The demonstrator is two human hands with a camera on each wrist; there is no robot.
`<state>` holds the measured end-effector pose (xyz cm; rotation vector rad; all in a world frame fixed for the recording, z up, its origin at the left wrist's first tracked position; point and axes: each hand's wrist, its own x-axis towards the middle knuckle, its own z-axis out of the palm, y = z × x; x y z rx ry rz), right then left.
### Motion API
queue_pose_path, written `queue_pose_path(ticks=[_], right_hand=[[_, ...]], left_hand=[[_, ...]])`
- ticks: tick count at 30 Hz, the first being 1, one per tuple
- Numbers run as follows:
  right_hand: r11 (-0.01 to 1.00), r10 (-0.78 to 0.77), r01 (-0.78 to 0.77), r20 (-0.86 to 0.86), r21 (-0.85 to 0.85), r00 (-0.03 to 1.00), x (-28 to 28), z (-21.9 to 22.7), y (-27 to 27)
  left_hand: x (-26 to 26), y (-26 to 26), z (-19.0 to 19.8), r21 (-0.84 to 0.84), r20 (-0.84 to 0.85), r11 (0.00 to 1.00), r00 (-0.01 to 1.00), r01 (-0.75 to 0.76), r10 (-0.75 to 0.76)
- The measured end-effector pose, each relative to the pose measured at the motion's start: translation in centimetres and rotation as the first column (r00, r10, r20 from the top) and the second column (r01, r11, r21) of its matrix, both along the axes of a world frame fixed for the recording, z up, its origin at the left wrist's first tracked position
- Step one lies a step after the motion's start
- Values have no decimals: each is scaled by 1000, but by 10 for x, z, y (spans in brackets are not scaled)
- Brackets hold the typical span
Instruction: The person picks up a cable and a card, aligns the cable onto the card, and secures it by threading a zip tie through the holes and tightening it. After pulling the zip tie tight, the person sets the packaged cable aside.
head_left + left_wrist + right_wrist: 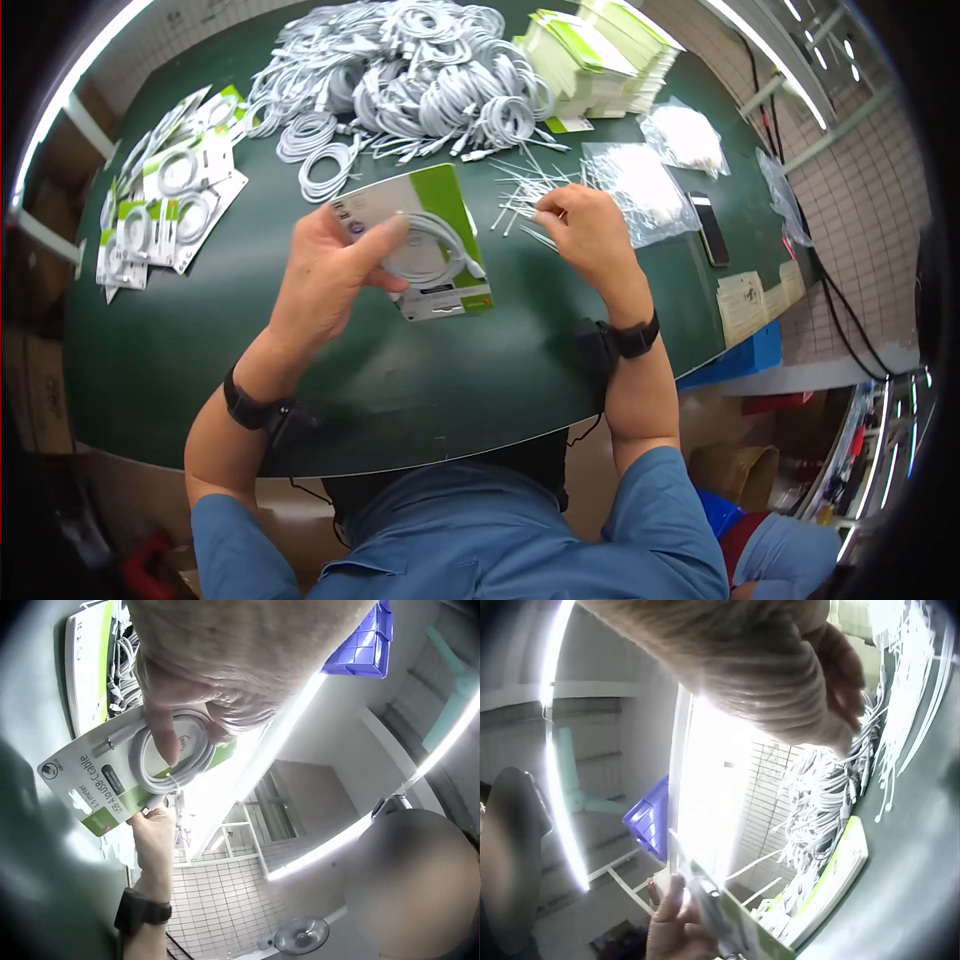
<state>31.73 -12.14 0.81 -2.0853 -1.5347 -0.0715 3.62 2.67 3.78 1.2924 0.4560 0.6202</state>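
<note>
My left hand (330, 265) grips a white and green package card (86, 776) by its edge, thumb over the front. A coiled white USB cable (201, 757) sits on the card, whose print reads USB-A to USB-C cable. Behind it on the table is a stack of similar cards (836, 889). My right hand (597, 240) is over the scattered white cable ties (520, 190), its thumb and index finger bent close together. I cannot tell whether a tie is between those fingertips.
A large heap of coiled cables (400, 75) covers the table's far side. Carded cables (175, 175) lie at left. Tall stacks of cards (590, 65) stand at back right. Bags of ties (640, 190) and a phone (709, 228) are on the right of the green table (180, 370).
</note>
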Motion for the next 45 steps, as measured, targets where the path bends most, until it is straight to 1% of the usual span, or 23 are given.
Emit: queue_pose_path(ticks=[1, 2, 5, 6, 9, 10, 13, 18, 21, 22, 25, 26, 28, 29, 30, 33, 34, 37, 38, 41, 42, 45], right_hand=[[991, -20, 28, 66, -128, 998, 6, -1, -4], [991, -46, 54, 63, -121, 997, 10, 0, -7], [927, -77, 72, 0, -368, 997, 4, 12, -6], [929, -92, 83, -6, -361, 996, 5, 14, -6], [864, -129, 113, 2, -491, 992, 6, 16, -7], [866, -139, 119, -5, -486, 990, 7, 14, -8], [866, -80, 92, 47, -492, 996, 13, 2, -6], [900, -47, 43, 3, -433, 999, 13, -12, -1], [914, -43, 68, 72, -399, 996, 14, -20, 0], [915, -42, 63, 62, -398, 997, 13, -21, -1], [927, -109, 110, 21, -359, 994, 9, -1, -8], [927, -107, 105, 15, -359, 994, 9, 9, -11], [830, -143, 106, -26, -548, 989, 11, 30, -16], [767, -165, 101, -43, -634, 985, 11, 33, -17], [765, -165, 98, -46, -636, 985, 12, 29, -18], [829, -107, 105, 28, -549, 994, 18, 9, -15], [830, -105, 106, 34, -548, 994, 19, 4, -14], [916, -49, 71, 65, -396, 997, 16, -6, -10], [915, -47, 73, 75, -398, 996, 17, -6, -10], [914, -12, 8, -6, -406, 1000, 18, -4, -9], [910, -8, 9, 4, -414, 1000, 17, -4, -8], [937, -44, 57, 46, -346, 998, 13, -5, -6]], left_hand=[[-2, -1, 3, 5, 16, 1000, 1000, -5, 5], [-6, 1, 5, 12, 14, 1000, 1000, 21, -21], [-16, 8, 12, 108, 125, 992, 991, -69, 55], [-15, 7, 13, 116, 120, 992, 992, -54, 40], [-14, 7, 15, 171, 275, 951, 939, -258, 205], [-14, 7, 15, 179, 270, 952, 943, -247, 194], [-13, 10, 9, 309, 312, 903, 929, -298, 200], [-10, 8, -2, 350, 285, 898, 944, -266, 169], [-9, 6, -4, 355, 235, 907, 960, -228, 149], [-9, 5, -5, 359, 226, 906, 962, -225, 150], [-7, 5, -7, 394, 223, 891, 964, -226, 146], [-7, 5, -7, 395, 217, 890, 965, -226, 148], [-6, 5, -7, 409, 208, 882, 965, -235, 161], [-6, 5, -8, 415, 204, 878, 965, -239, 166], [-6, 5, -9, 414, 200, 879, 966, -237, 167], [-4, 6, -12, 413, 202, 882, 967, -226, 154], [-4, 5, -12, 411, 208, 882, 966, -230, 156], [-3, 1, -12, 371, 209, 906, 969, -206, 135], [-2, 0, -12, 366, 218, 906, 966, -211, 136], [-3, 0, -10, 389, 193, 902, 974, -189, 121], [-4, 0, -10, 378, 202, 905, 971, -196, 126], [-3, 3, -10, 428, 221, 880, 968, -206, 119]])
